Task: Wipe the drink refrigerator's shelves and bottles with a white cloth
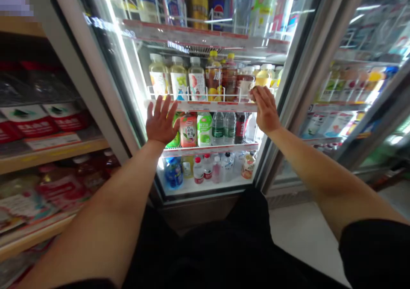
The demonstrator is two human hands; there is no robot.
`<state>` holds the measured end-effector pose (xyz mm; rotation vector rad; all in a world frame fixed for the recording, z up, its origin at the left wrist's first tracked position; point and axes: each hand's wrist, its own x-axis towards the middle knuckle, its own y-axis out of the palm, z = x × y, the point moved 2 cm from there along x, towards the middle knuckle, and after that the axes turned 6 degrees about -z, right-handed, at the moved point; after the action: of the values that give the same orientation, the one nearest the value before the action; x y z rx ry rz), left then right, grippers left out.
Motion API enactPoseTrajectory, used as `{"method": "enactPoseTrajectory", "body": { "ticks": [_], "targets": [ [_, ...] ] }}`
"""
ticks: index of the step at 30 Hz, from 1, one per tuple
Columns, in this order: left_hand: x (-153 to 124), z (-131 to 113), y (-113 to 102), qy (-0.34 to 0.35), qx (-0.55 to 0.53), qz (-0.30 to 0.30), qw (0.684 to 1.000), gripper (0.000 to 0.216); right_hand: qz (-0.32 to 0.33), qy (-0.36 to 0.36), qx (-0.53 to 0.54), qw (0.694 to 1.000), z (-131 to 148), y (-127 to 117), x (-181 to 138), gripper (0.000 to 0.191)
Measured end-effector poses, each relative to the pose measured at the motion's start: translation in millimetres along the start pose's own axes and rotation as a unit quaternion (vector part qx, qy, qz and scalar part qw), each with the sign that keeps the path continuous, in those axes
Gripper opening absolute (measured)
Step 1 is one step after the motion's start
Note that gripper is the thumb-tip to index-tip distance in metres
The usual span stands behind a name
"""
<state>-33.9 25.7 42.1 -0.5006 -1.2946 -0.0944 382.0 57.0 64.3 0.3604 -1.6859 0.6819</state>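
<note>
SURFACE MATERIALS AND FINISH

Frame post (304, 84): grey metal, smooth, low sheen. Right-hand pane (368, 36): glass, glossy, streaked with reflections. Bottles (196, 84): plastic, smooth and glossy, mostly transparent, with printed labels. Guard rail (224, 94): white wire, apparently coated metal. Shelf strip (205, 106): smooth, plastic in appearance. Left shelf edge (54, 154): pale, wood-like, matt. Sleeve (378, 250) and trousers (253, 207): black cloth, matt. Floor (301, 233): smooth, faint sheen.
</note>
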Motion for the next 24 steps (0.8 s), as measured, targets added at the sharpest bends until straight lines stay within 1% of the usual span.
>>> {"method": "enactPoseTrajectory", "body": {
  "ticks": [2, 3, 6, 8, 10, 12, 14, 15, 17, 19, 21, 22, 24],
  "targets": [
    [0, -1, -1, 0.002, 0.0, 0.0, 1.0, 0.066, -0.004, 0.011, -0.007, 1.0, 10, 6, 0, 0.062],
    [1, -2, -1, 0.0, -0.002, -0.001, 1.0, 0.065, 0.008, 0.001, -0.007, 1.0, 18, 10, -4, 0.062],
    [2, -4, -3, -0.016, -0.012, -0.001, 1.0, 0.064, 0.08, -0.076, 0.006, 0.994, 44, 23, -16, 0.058],
    [2, -5, -3, -0.023, -0.012, 0.001, 1.0, 0.063, 0.114, -0.12, 0.016, 0.986, 56, 28, -11, 0.055],
    [2, -5, -3, -0.018, -0.006, 0.002, 1.0, 0.062, 0.111, -0.122, 0.021, 0.986, 63, 32, 6, 0.057],
    [2, -4, -3, -0.01, 0.001, 0.003, 1.0, 0.062, 0.09, -0.092, 0.025, 0.991, 69, 37, 26, 0.06],
    [2, -5, -3, -0.01, -0.001, 0.004, 1.0, 0.063, 0.073, -0.062, 0.033, 0.995, 78, 44, 35, 0.063],
    [2, -5, -3, -0.013, -0.004, 0.005, 1.0, 0.063, 0.072, -0.057, 0.038, 0.995, 85, 49, 35, 0.063],
    [2, -6, -3, -0.023, -0.013, 0.004, 1.0, 0.062, 0.096, -0.083, 0.051, 0.991, 102, 58, 25, 0.059],
    [3, -7, -4, -0.03, -0.019, 0.001, 0.999, 0.062, 0.147, -0.147, 0.071, 0.976, 119, 66, 15, 0.054],
    [3, -7, -5, -0.03, -0.02, -0.001, 0.999, 0.062, 0.188, -0.197, 0.086, 0.958, 130, 70, 15, 0.052],
    [3, -8, -5, -0.03, -0.021, -0.001, 0.999, 0.062, 0.192, -0.204, 0.089, 0.956, 134, 72, 20, 0.052],
    [3, -8, -6, -0.031, -0.021, 0.001, 0.999, 0.062, 0.168, -0.183, 0.082, 0.965, 137, 73, 36, 0.053]
  ]
}}
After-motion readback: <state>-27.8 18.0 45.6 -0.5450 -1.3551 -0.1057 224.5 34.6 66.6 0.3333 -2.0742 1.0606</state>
